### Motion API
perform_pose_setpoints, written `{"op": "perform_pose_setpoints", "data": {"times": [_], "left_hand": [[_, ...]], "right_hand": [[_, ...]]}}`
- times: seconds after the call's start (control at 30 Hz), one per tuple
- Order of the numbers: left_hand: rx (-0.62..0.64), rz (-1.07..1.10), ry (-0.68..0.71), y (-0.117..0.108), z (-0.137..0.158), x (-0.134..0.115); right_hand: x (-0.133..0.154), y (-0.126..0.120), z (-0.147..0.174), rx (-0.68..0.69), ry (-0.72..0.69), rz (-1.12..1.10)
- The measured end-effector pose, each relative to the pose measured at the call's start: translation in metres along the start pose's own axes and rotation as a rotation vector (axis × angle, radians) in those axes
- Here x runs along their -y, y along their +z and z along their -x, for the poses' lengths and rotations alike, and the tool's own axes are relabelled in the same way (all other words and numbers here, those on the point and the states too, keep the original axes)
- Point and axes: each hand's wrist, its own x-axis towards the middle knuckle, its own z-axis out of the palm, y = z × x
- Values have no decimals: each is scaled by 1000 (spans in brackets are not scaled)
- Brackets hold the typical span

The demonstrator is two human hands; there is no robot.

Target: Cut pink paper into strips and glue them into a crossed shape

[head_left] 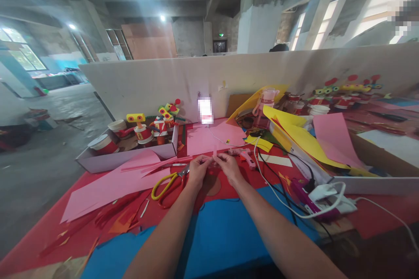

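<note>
My left hand [199,171] and my right hand [230,168] meet over the red table covering, fingertips pinched close together. Between them stands a narrow pink paper strip [215,151], with the fingers of both hands closed on its lower part. Its lower end is hidden by the fingertips. Left of my left hand lie scissors with yellow handles [163,187]. A pink glue gun [248,158] rests just right of my right hand. Cut pink paper sheets [98,192] spread to the left, and another pink sheet [212,137] lies behind the hands.
At the back left, a box [131,160] holds paper-cup figures [143,133]. A lit phone [205,111] leans on the white partition [147,83]. On the right are a box with yellow paper [301,139], a purple power strip [303,196] and white cables. Blue paper [225,235] covers the front.
</note>
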Motion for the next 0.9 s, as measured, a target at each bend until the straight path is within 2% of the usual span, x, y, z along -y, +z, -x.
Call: {"op": "perform_pose_setpoints", "data": {"times": [0.53, 0.73, 0.9], "left_hand": [[29, 67, -29, -1, 0, 1], [12, 65, -30, -2, -1, 3], [-6, 55, -11, -4, -3, 4]], "right_hand": [[2, -2, -1, -1, -92, 111], [0, -3, -1, 2, -63, 94], [2, -2, 0, 30, 25, 22]]}}
